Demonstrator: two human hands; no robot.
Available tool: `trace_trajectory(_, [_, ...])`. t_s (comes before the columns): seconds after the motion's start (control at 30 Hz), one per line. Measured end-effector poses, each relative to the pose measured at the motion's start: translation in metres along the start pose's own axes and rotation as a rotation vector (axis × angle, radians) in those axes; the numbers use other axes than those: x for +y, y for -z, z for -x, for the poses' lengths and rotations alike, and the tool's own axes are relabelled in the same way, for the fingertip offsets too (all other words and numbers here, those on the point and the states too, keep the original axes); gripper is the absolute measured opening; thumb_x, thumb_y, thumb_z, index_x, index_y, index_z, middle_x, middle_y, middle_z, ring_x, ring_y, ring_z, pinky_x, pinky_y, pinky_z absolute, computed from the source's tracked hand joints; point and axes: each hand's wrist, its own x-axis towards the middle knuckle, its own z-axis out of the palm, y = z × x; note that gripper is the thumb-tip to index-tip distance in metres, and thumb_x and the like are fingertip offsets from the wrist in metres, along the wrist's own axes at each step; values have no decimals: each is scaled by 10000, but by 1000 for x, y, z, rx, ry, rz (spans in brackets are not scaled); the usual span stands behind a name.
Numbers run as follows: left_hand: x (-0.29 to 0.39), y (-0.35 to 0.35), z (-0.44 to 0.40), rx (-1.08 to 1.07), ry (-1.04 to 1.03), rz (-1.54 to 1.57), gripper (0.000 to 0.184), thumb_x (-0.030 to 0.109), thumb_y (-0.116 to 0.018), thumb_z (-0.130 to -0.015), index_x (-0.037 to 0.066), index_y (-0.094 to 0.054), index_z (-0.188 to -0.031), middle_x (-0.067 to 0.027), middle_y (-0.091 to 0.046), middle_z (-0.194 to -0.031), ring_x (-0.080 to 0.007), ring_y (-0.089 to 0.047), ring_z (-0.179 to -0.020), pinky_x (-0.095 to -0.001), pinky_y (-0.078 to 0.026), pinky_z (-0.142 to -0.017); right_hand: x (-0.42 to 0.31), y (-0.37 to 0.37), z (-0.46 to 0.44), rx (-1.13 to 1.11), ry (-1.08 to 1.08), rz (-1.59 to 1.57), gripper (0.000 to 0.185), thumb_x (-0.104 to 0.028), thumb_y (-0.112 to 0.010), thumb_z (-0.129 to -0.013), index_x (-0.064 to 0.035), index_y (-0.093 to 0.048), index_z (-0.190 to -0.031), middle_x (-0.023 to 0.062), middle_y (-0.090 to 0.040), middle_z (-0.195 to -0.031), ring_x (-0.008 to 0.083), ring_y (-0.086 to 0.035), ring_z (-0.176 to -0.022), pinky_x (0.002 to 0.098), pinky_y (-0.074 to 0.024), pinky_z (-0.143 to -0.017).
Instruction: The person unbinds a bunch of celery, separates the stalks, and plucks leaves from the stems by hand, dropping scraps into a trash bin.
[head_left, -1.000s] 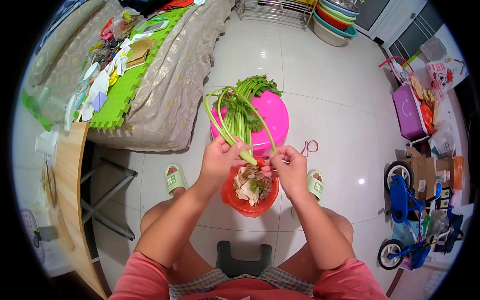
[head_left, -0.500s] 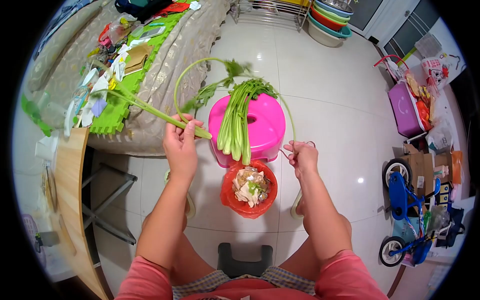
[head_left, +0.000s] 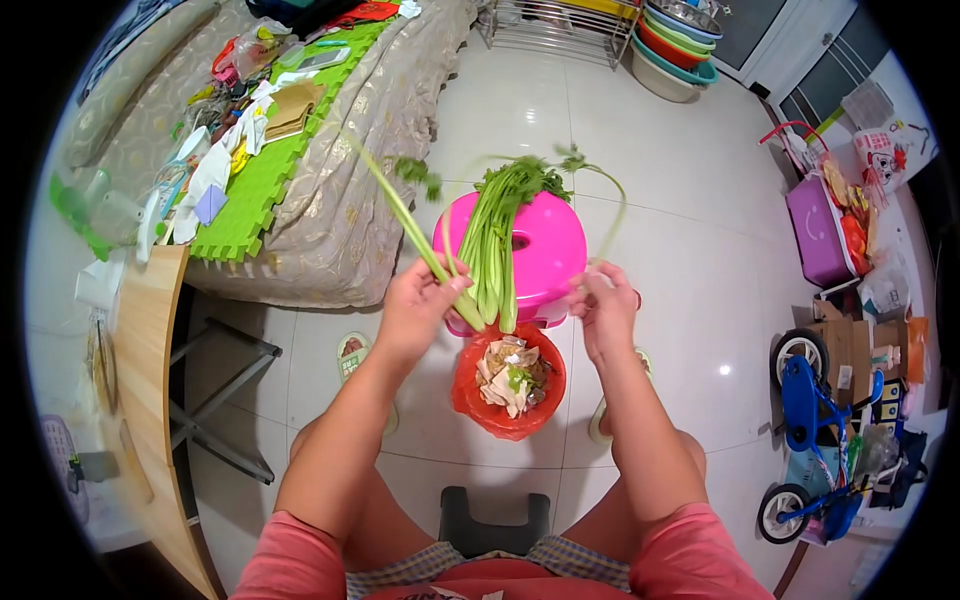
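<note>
At far left I note a green foam mat (head_left: 275, 178) on the bed (head_left: 325, 235). My left hand (head_left: 422, 300) has its fingers clamped on a thick celery stalk (head_left: 410, 223), tilted up and leftward. The celery bunch (head_left: 488, 260) lies on a pink plastic stool (head_left: 555, 240), just above an open red plastic bag (head_left: 469, 392) of scraps (head_left: 508, 375). My right hand's (head_left: 605, 305) fingers pinch a thin leafy stem (head_left: 622, 190), partly blurred.

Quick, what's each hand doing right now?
Left hand: closed around a celery stalk.
Right hand: closed, apparently pinching a thin stem, blurred.
</note>
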Motion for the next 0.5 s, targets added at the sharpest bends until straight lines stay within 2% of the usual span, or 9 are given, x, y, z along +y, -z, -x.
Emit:
trace_trajectory(0.03, [0,-3,1,-1,-1,0,155,40,-524,-875,9,-515,-1027,-61,-615,-864,-108,-605,-764,-227,-501,-667,0,-3,6,-146,-36,54,223,-49,-542,-832,-10,-466,-1038,102,-622,-796,154,-603,-622,233,-469,-498])
trace_trajectory(0.07, [-1,-6,2,-78,82,23,196,51,-538,-870,10,-512,-1059,-61,-618,-877,-110,-609,-774,-235,-504,-669,1,-8,10,-145,-36,54,223,-49,-542,-832,-10,-466,-1038,102,-622,-796,154,-603,-622,233,-469,-498])
trace_trajectory(0.13, [-3,-12,3,-155,170,45,237,63,-553,-864,12,-508,-1092,-61,-622,-890,-112,-613,-783,-242,-506,-671,4,-17,19,-440,-244,157,226,-77,-587,-827,-26,-489,-1024,82,-631,-828,146,-620,-686,245,-499,-545])
trace_trajectory(0.2, [-5,-17,3,-183,124,142,274,31,-587,-833,3,-507,-1094,-64,-626,-901,-116,-622,-780,-244,-516,-690,8,-23,27,-487,-298,180,230,-90,-603,-825,-28,-499,-1021,74,-634,-851,138,-622,-719,248,-510,-566])
trace_trajectory(0.33, [-8,-17,2,-129,114,86,335,0,-620,-800,-10,-499,-1112,-67,-626,-894,-119,-628,-769,-247,-523,-707,3,-28,35,-579,-336,187,236,-122,-618,-836,-31,-513,-1027,58,-637,-905,116,-622,-773,247,-525,-590])
trace_trajectory(0.5, [-14,-21,1,-84,40,136,328,-26,-622,-790,-15,-512,-1099,-59,-623,-849,-104,-623,-761,-227,-528,-657,3,-29,37,-575,-346,242,229,-79,-629,-820,-21,-551,-1027,53,-643,-881,108,-619,-767,226,-523,-579])
